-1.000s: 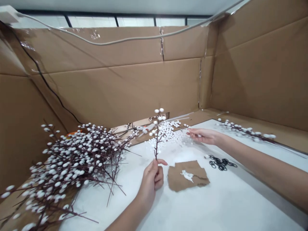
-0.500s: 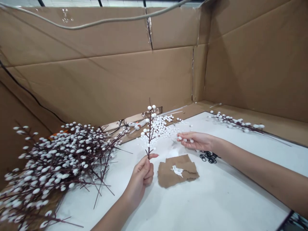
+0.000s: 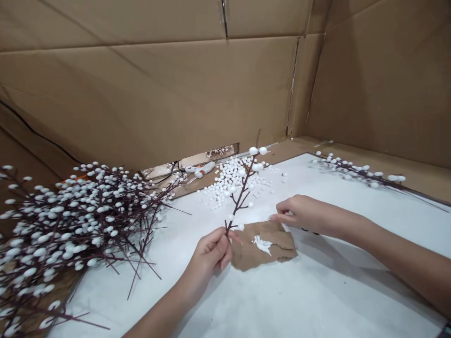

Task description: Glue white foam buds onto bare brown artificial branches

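Upright but leaning right, a dark brown twig with white berries (image 3: 243, 192) is pinched at its lower end by my left hand (image 3: 214, 251). Some of its side stems are bare. My right hand (image 3: 294, 212) is closed, palm down, over the far right corner of a torn cardboard piece (image 3: 243, 258). White berries were in its fingers a moment ago; now the curled fingers mostly hide them, with a bit of white showing below. A smear of white paste (image 3: 262, 245) lies on the cardboard.
A large heap of berried twigs (image 3: 95, 220) fills the left side. Loose white berries (image 3: 225, 180) are piled behind the twig, near a glue gun (image 3: 200, 170). More finished-looking sprigs (image 3: 359, 171) lie at the back right. Cardboard walls (image 3: 158, 103) enclose the white tabletop (image 3: 317, 291).
The view has tilted down. My right hand has turned palm down and come nearer the cardboard piece, covering most of the black rings. The twig in my left hand now leans right.
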A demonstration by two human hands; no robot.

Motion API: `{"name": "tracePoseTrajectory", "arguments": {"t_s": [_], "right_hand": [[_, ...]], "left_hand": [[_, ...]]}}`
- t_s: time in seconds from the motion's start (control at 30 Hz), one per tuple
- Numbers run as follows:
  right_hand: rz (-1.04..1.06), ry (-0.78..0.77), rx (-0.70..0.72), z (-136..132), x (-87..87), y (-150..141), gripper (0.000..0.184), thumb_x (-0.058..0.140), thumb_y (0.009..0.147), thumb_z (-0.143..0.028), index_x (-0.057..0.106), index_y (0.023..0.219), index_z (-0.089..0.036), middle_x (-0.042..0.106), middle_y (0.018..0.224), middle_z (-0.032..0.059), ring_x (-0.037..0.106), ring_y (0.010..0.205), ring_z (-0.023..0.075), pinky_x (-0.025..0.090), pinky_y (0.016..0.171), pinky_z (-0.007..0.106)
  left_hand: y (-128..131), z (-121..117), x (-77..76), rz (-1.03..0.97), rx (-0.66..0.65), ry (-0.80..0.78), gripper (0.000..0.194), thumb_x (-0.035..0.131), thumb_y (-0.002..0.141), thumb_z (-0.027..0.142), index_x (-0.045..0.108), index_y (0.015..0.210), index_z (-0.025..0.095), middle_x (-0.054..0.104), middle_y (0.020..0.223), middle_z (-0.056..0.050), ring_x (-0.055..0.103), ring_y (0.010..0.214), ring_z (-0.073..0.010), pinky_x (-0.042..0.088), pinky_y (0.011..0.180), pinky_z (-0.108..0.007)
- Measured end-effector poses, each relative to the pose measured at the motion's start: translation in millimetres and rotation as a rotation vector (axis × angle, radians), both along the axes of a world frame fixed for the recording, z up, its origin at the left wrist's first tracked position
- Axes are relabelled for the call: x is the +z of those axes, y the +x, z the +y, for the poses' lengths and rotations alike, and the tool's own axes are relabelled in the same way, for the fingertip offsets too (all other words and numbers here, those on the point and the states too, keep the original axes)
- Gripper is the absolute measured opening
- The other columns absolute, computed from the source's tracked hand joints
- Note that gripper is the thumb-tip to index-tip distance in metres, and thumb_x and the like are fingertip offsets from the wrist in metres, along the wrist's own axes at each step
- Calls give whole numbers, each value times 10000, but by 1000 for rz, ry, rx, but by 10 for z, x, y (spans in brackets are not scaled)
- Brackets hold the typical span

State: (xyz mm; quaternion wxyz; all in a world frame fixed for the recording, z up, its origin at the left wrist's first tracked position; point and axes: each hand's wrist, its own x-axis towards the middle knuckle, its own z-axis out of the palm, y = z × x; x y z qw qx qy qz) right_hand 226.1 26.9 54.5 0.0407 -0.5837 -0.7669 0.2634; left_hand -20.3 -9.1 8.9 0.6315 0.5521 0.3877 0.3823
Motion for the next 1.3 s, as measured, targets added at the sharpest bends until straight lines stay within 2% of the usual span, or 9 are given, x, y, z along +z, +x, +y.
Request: {"name": "tracePoseTrajectory", "arguments": {"t_s": [0.17, 0.37, 0.5, 0.67, 0.83, 1.0, 1.1, 1.23, 1.3], "right_hand": [[-23, -98, 117, 40, -61, 56, 337, 441, 806, -429, 450, 567, -191, 390, 538, -14, 289, 480, 106, 222, 447, 244], [52, -167, 92, 29, -16, 128, 241, 404, 809, -315, 573, 685, -196, 523, 668, 11, 394, 522, 115, 290, 480, 242], [43, -188, 87, -6, 13, 110, 301, 440, 792, -423, 584, 664, -192, 446, 575, -9, 354, 495, 108, 248, 454, 239], [9, -139, 75, -16, -50, 59, 275, 595, 675, -477, 558, 676, -205, 498, 652, -7, 413, 582, 129, 272, 480, 229], [145, -220, 142, 32, -41, 106, 286, 518, 768, -461, 518, 665, -194, 447, 575, -33, 360, 519, 98, 255, 478, 223], [369, -330, 172, 91, 29, 167, 348, 556, 757, -493, 507, 650, -166, 414, 520, -46, 310, 482, 75, 205, 459, 221], [504, -414, 158, 84, 13, 135, 362, 558, 756, -506, 497, 653, -165, 401, 514, -55, 259, 441, 58, 156, 426, 223], [688, -473, 101, 19, -82, -8, 384, 546, 758, -519, 440, 631, -173, 404, 524, -65, 180, 398, 38, 85, 392, 228], [747, -467, 53, -20, -139, -99, 407, 547, 752, -530, 406, 613, -175, 408, 519, -69, 167, 385, 30, 67, 384, 228]], "left_hand": [[12, 3, 15, 12, -57, -36, 317, 469, 825, 448, 559, 739, 156, 389, 435, 75, 189, 365, -44, 133, 395, -200], [37, -16, -10, 51, -65, -21, 302, 453, 840, 422, 522, 706, 161, 551, 498, 15, 468, 444, -93, 346, 479, -206], [39, -13, -10, 76, -62, -1, 287, 449, 850, 393, 537, 719, 153, 579, 542, -2, 525, 535, -114, 393, 556, -219], [42, 1, -11, 71, -77, -9, 292, 435, 854, 402, 535, 727, 159, 575, 535, 0, 541, 549, -128, 411, 574, -236], [51, 8, -15, 59, -63, -27, 284, 440, 852, 399, 523, 720, 162, 578, 544, -1, 551, 573, -135, 419, 600, -246], [40, 9, -24, 17, -44, -46, 282, 446, 846, 412, 506, 712, 171, 567, 536, 2, 550, 580, -146, 423, 629, -272], [40, -7, -18, -4, -10, -37, 299, 441, 841, 438, 487, 704, 177, 488, 461, 35, 477, 483, -114, 374, 536, -228], [56, -40, 6, 5, 48, -15, 356, 469, 804, 499, 474, 668, 171, 236, 426, 110, 135, 387, -51, 125, 392, -190], [62, -53, 18, -1, 61, -6, 360, 470, 795, 518, 474, 682, 176, 208, 430, 115, 82, 401, -54, 84, 387, -198]]}}
